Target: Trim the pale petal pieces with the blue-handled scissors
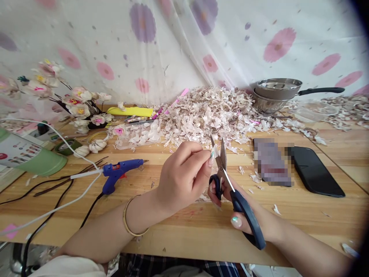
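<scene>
My left hand [184, 175] is closed in a pinch around a small whitish petal-like piece [215, 151], most of it hidden by the fingers. In my right hand [250, 217] is a pair of scissors [226, 175] with dark blue handles, thumb and fingers through the loops. Its blades point away from me and stand apart, with the pale piece at or between them. Behind both hands lies a large heap of pale, petal-like pieces [207, 113].
A blue glue gun [121, 171] with cords lies left. Artificial flowers [79, 104] and a green container [34, 154] stand beyond it. To the right are a black phone [317, 171], a blurred flat item [272, 161] and metal bowls with a handled pan [273, 94]. A flowered curtain [178, 46] hangs behind.
</scene>
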### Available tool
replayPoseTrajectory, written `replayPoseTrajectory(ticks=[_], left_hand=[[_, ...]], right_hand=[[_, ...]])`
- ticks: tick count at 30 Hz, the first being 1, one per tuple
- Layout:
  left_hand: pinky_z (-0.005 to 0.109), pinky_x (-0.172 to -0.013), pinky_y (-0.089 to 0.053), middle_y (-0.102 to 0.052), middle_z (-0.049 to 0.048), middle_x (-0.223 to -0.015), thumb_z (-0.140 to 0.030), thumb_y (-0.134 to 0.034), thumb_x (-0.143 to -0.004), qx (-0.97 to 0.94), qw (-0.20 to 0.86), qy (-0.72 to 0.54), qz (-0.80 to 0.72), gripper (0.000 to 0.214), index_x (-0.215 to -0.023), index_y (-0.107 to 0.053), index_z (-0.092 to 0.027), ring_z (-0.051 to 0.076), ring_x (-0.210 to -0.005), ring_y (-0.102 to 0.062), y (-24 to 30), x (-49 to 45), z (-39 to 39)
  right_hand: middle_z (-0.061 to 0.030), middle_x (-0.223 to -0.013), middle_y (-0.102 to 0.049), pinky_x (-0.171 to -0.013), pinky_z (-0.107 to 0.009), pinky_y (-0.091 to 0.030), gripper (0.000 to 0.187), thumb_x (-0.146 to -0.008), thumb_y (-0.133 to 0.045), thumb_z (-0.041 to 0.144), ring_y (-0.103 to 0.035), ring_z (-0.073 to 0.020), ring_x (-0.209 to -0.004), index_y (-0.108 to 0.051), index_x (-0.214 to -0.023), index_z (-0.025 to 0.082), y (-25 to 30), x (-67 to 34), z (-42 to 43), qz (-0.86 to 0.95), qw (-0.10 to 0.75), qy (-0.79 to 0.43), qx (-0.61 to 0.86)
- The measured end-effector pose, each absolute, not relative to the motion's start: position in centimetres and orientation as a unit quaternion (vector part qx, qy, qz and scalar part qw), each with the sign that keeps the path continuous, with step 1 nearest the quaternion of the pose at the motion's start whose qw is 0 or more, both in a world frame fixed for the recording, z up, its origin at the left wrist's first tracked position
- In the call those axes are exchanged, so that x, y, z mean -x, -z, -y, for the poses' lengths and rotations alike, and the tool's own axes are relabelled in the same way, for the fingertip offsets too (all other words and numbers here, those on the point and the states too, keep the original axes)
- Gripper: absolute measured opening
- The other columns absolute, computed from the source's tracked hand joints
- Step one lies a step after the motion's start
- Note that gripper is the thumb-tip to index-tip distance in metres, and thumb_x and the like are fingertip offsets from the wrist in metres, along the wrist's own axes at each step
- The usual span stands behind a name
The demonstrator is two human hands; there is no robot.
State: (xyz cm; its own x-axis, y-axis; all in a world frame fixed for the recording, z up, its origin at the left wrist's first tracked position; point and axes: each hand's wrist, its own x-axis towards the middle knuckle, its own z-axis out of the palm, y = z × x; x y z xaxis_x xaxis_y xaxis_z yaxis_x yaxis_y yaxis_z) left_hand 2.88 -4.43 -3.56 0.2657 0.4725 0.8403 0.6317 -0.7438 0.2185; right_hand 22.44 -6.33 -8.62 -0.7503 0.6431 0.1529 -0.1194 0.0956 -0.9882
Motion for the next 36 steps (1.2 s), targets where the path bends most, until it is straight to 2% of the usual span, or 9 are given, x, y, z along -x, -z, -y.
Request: replayPoseTrajectory(ticks=[9,16,21,25,36], left_hand=[[0.025,-0.064,-0.046,-0.051,0.0030,-0.085,-0.012,-0.054,-0.091,0.782,0.076,0.499,0.366,0.005,-0.092,-0.056,-0.017,0.012,-0.075,-0.052,4.13,-3.27,4.41],[0.023,-0.061,-0.044,-0.050,0.0030,-0.086,-0.013,-0.053,-0.092,0.783,0.053,0.504,0.360,0.004,-0.092,-0.057,-0.014,0.011,-0.074,-0.050,4.39,-3.70,4.34],[0.023,-0.063,-0.045,-0.050,0.0032,-0.087,-0.011,-0.052,-0.093,0.784,0.018,0.509,0.357,0.005,-0.093,-0.056,-0.015,0.011,-0.074,-0.049,4.49,-3.76,4.35],[0.023,-0.062,-0.044,-0.049,0.0031,-0.087,-0.011,-0.052,-0.093,0.782,-0.001,0.511,0.355,0.005,-0.094,-0.055,-0.016,0.011,-0.075,-0.049,4.50,-3.77,4.35],[0.026,-0.067,-0.048,-0.051,0.0021,-0.083,-0.011,-0.051,-0.094,0.784,-0.108,0.532,0.299,0.009,-0.090,-0.055,-0.019,0.013,-0.077,-0.052,3.57,-3.61,3.98]], right_hand=[[-0.0032,-0.096,-0.044,-0.078,-0.031,-0.039,0.051,-0.084,-0.062,0.062,-0.041,-0.0188,-0.084,-0.041,-0.108,0.024,8.32,-22.23,6.15,0.690,0.290,-0.630,0.207],[-0.0020,-0.094,-0.046,-0.072,-0.029,-0.042,0.040,-0.089,-0.056,0.059,-0.043,-0.0175,-0.080,-0.039,-0.102,0.025,7.94,-22.36,6.02,0.707,0.298,-0.610,0.198],[-0.0032,-0.095,-0.045,-0.077,-0.033,-0.041,0.038,-0.094,-0.045,0.060,-0.043,-0.0187,-0.083,-0.037,-0.107,0.025,7.99,-22.20,6.09,0.711,0.292,-0.605,0.207],[-0.0020,-0.093,-0.044,-0.077,-0.032,-0.041,0.030,-0.098,-0.041,0.055,-0.043,-0.0180,-0.082,-0.036,-0.102,0.026,8.22,-22.26,6.20,0.711,0.295,-0.604,0.205],[-0.0073,-0.098,-0.047,-0.078,-0.035,-0.043,0.046,-0.090,-0.050,0.063,-0.045,-0.0213,-0.084,-0.042,-0.111,0.022,8.21,-22.95,5.89,0.727,0.294,-0.586,0.204]])
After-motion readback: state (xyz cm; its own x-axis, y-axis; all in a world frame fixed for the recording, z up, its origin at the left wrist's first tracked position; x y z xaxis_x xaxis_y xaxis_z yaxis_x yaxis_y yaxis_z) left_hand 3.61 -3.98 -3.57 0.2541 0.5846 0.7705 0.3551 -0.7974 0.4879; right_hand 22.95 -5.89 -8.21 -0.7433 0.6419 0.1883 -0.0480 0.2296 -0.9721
